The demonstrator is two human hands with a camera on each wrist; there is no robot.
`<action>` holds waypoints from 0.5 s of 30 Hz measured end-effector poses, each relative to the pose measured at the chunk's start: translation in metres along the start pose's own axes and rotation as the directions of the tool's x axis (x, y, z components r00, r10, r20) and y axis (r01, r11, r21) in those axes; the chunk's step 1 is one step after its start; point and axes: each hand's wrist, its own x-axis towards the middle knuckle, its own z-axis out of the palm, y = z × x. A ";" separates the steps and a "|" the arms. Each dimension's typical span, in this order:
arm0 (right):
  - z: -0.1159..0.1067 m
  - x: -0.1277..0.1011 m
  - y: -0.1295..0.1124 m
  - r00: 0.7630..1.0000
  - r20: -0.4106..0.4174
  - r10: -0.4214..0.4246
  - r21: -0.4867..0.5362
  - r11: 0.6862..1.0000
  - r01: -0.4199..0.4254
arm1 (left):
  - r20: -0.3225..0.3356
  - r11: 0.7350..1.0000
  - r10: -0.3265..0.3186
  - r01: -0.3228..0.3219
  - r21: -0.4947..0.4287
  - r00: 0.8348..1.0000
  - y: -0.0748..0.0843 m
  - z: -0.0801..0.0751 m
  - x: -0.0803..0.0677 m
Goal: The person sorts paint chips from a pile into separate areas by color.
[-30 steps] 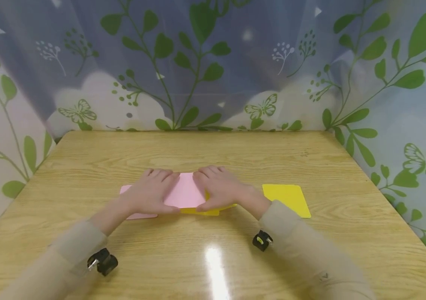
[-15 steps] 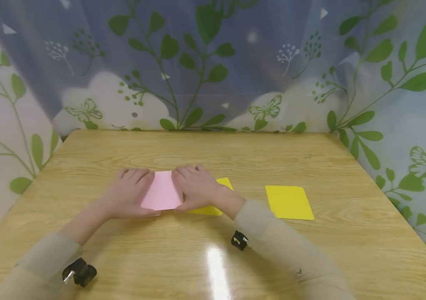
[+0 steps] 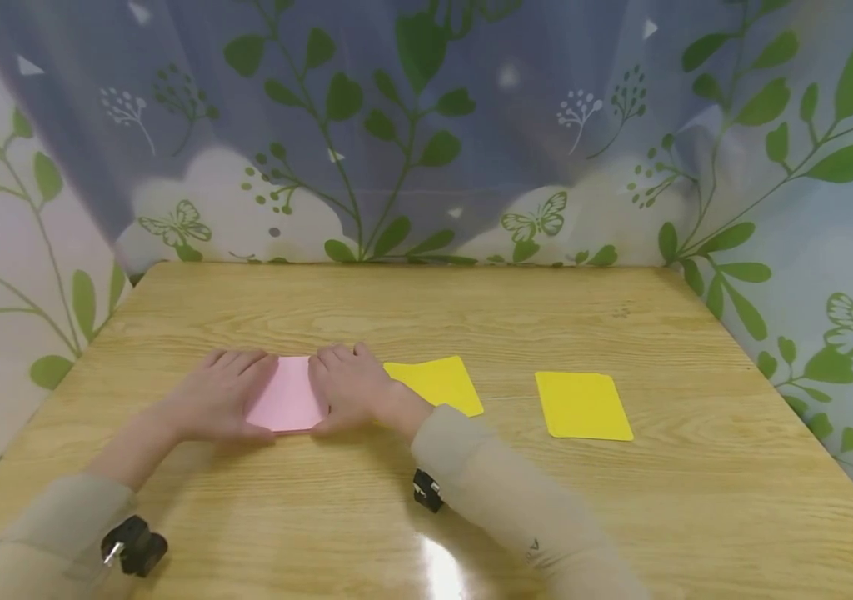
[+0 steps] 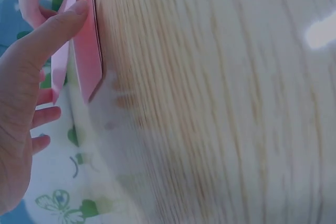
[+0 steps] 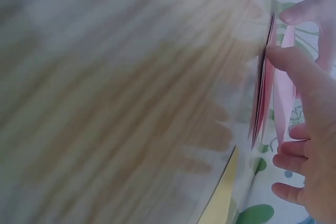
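Observation:
Pink square sheets of paper [image 3: 287, 396] sit low over the left part of the wooden table, between both hands. My left hand [image 3: 218, 396] holds their left side, thumb at the near edge and fingers at the far edge. On the right side, my right hand [image 3: 354, 389] grips them the same way. In the right wrist view several layers show in the pink sheets [image 5: 261, 93], with a paler one standing apart behind. The left wrist view has the left thumb on the pink paper [image 4: 88, 56]. Whether the lowest layer touches the table I cannot tell.
Yellow paper [image 3: 437, 385] lies just right of the right hand, partly covered by it, with its edges uneven. Farther right is another yellow square [image 3: 584, 406]. A patterned curtain [image 3: 366, 150] hangs behind the wooden table [image 3: 306, 517].
Both hands have carried the pink paper leftward from over the middle yellow paper to where a pink square lay, and lowered it. The middle yellow paper is now more exposed.

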 end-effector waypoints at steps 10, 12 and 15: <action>0.005 0.008 -0.004 0.992 0.116 0.045 0.058 0.997 -0.052 | 0.109 0.998 -0.031 0.036 -0.043 0.994 -0.004 0.005 0.000; 0.007 0.009 -0.003 0.989 0.140 0.042 0.096 0.994 -0.055 | 0.118 0.998 -0.034 0.040 -0.054 0.992 -0.004 0.007 0.000; 0.010 0.012 -0.003 0.986 0.163 0.035 0.119 0.991 -0.055 | 0.137 0.997 -0.039 0.048 -0.068 0.990 -0.006 0.011 -0.002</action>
